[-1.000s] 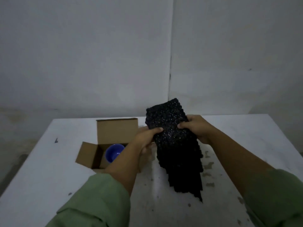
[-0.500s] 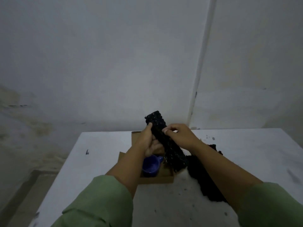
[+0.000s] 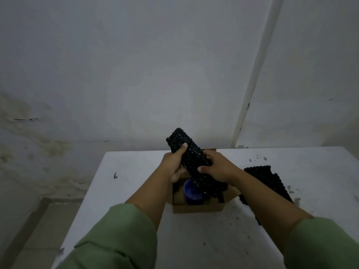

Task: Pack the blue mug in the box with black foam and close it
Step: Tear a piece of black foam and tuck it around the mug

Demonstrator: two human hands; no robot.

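— What surrounds the scene?
— A dim, plain grey wall, stained at its lower left, with a pale vertical pipe at right.
— And nearer?
— A scuffed white rectangular table; tiled floor at near left.

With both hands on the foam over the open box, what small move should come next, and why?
Probably lower the black foam into the box beside the blue mug. The left hand and right hand grip it above the opening, its lower end already at the mug, and the box is not yet closed.
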